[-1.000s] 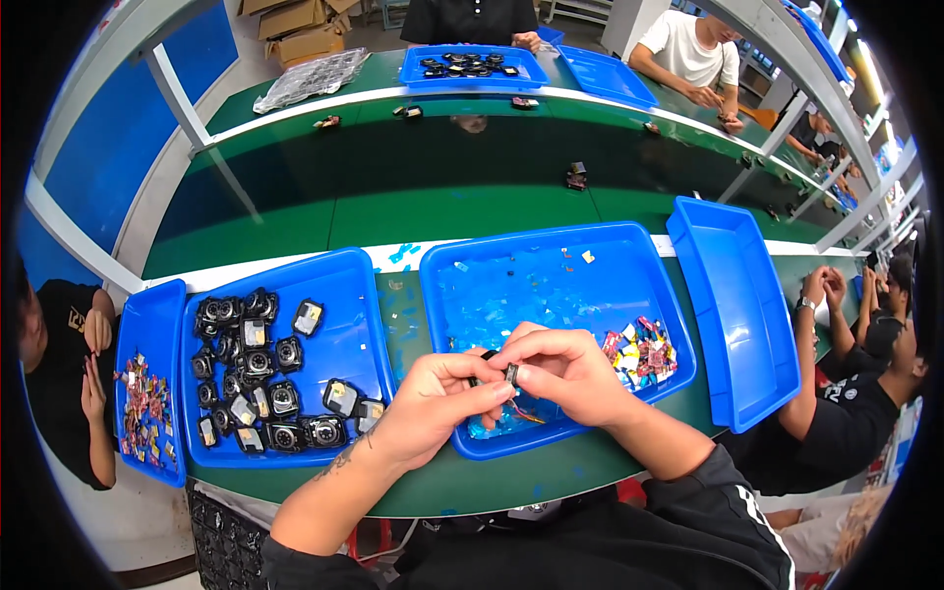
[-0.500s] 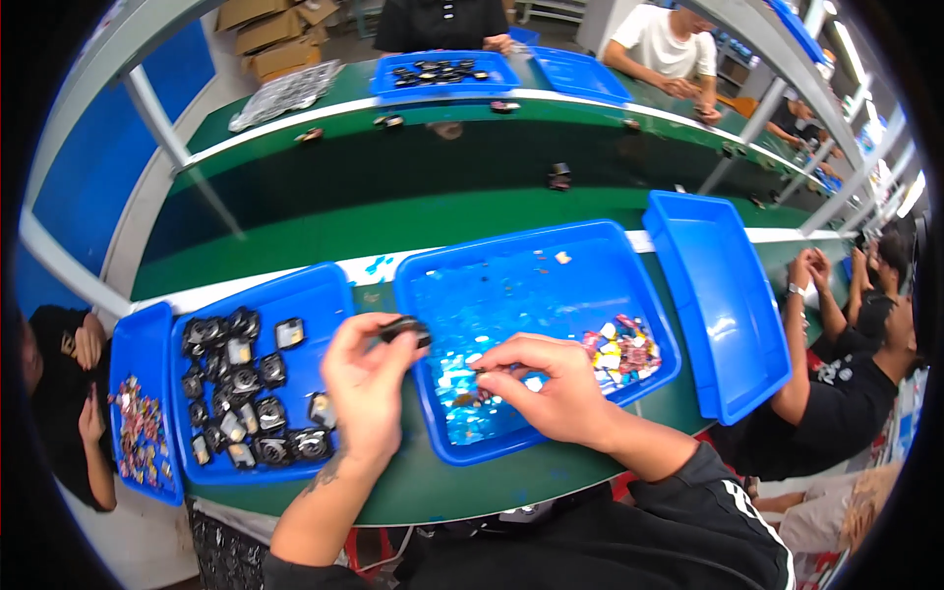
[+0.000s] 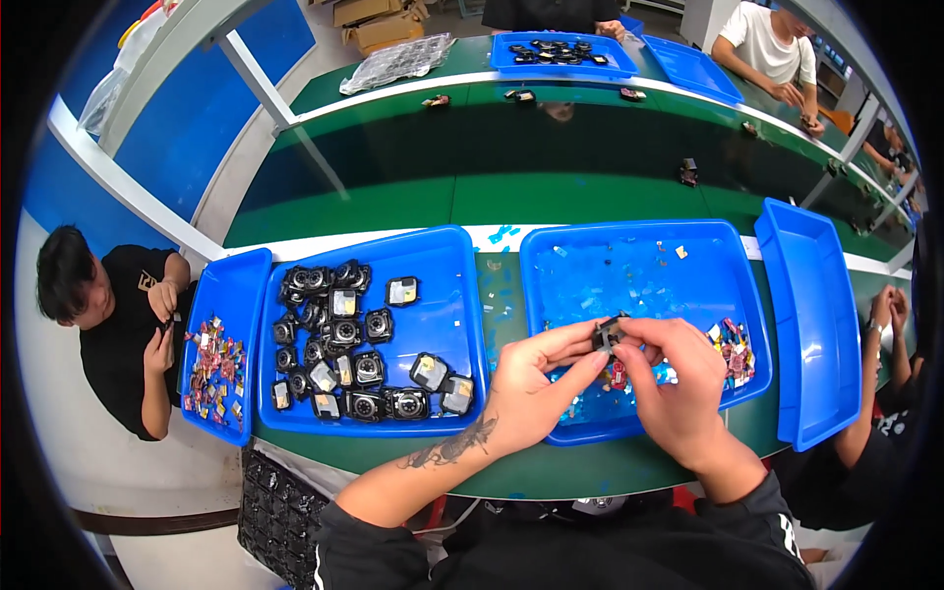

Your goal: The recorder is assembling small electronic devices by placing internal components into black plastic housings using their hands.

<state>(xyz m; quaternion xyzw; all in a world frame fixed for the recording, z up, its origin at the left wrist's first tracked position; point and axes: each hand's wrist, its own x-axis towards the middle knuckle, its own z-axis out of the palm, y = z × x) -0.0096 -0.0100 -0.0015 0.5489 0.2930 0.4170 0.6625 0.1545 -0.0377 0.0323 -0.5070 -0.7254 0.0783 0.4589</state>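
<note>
Over the blue tray with blue film scraps (image 3: 639,258), both hands meet around a small black plastic casing part (image 3: 608,334). My left hand (image 3: 536,385) pinches it from the left between thumb and fingers. From the other side, my right hand (image 3: 683,379) closes its thumb and forefinger on the same part. Fingers cover much of it. Just below the fingertips shows a small reddish piece (image 3: 618,374); whether it is attached or lies in the tray I cannot tell. Small colourful components (image 3: 733,352) are heaped in that tray's right side.
To the left, a blue tray (image 3: 433,265) holds several black camera-like units (image 3: 368,369). Beyond it stands a narrower tray (image 3: 234,285) of small coloured parts, near a seated person (image 3: 128,334). Another blue tray (image 3: 816,324) is at right. A conveyor belt (image 3: 580,202) runs behind.
My hands, earlier apart, have come together on the black part, the left one moving in over the right-hand tray. The view has turned left, so the scene sits further right.
</note>
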